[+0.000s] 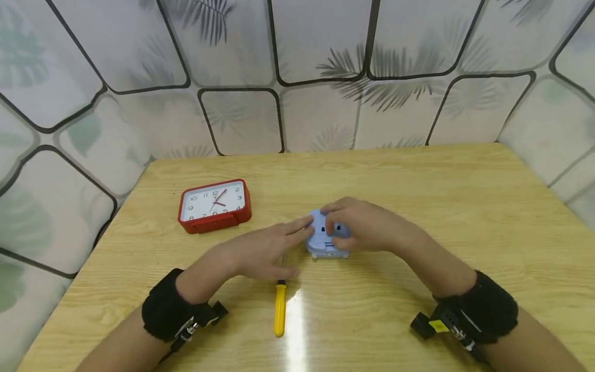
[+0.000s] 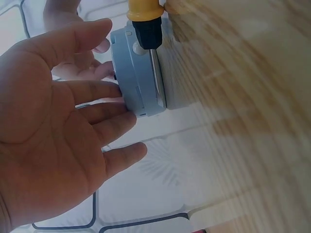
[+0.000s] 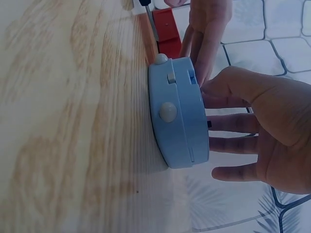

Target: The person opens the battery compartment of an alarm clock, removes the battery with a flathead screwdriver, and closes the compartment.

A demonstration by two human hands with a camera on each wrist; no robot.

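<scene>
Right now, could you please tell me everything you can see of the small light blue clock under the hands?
The light blue clock looks like smooth plastic, round-cornered and flat, with a seam round its side. It lies flat on the wooden table. Its side bears two pale round knobs and a small slider. The right hand rests on top with fingertips touching it; the left hand touches its edge with straight fingers. A yellow-handled screwdriver lies beside it.
</scene>
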